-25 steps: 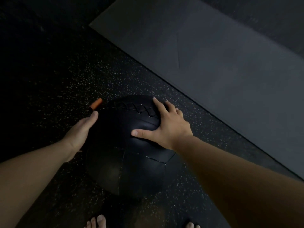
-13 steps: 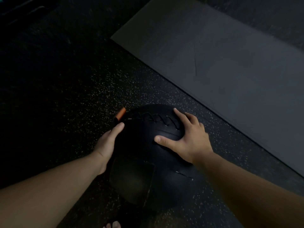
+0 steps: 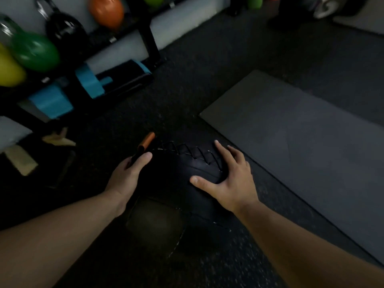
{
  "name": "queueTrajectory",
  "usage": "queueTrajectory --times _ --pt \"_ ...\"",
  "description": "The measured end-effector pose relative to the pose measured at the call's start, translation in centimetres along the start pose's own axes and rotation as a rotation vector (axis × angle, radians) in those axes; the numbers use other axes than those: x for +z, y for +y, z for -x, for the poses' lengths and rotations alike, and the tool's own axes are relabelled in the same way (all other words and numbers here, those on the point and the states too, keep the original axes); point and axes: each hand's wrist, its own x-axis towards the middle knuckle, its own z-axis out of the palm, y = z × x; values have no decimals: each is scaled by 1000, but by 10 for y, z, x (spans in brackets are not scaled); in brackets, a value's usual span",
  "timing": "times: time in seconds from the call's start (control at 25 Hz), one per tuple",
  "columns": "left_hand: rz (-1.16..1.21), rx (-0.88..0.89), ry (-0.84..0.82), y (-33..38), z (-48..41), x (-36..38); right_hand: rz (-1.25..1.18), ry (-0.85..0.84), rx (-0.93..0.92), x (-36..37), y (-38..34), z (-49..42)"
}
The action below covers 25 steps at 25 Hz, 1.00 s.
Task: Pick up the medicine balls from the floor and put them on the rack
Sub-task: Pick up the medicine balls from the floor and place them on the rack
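A big black medicine ball (image 3: pixel 172 196) with a laced seam on top fills the lower middle of the head view. My left hand (image 3: pixel 126 175) presses flat against its left side. My right hand (image 3: pixel 228 177) lies spread over its upper right, fingers apart on the leather. Both hands grip the ball between them. Whether the ball rests on the floor or hangs just above it, I cannot tell. A black rack (image 3: pixel 145 36) stands at the upper left.
Green (image 3: pixel 35 51), yellow (image 3: pixel 8 69), orange (image 3: pixel 106 11) and black (image 3: pixel 64 30) kettlebells sit on the rack. Blue-and-black pads (image 3: pixel 89 82) lie at its foot. An orange-tipped stick (image 3: pixel 146 140) lies beyond the ball. A grey mat (image 3: pixel 301 142) covers the floor at right.
The view has lifted and swung left, bringing the rack and kettlebells into sight. Both hands keep the same hold on the ball, which now sits lower and more central in view.
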Motion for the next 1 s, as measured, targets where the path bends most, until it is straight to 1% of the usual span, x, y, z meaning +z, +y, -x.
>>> queueTrajectory --times 0.12,0.24,0.36,0.44,0.52,0.68,0.84,0.92,1.0 --pt "51 55 79 100 5 -72 4 41 -133 -21 -117 -40" --pt "153 149 100 222 22 -156 -1 92 -263 -45 -255 -79" --pt "197 307 157 341 39 -240 -38 184 -390 -66 -390 -110" --pt "220 374 212 417 55 -298 -82 231 -478 -78 -481 -126" --pt "198 455 251 483 72 -343 -129 284 -576 -91 -558 -141" --pt "214 634 379 618 109 -441 -198 317 -760 -121 -721 -177" --pt "209 795 482 740 112 -517 -298 346 -904 -142 -855 -238" --pt "214 814 570 780 104 -547 -299 333 -980 -144 -911 -272" --pt "261 832 622 818 89 -574 -314 317 -1040 -144 -960 -308"
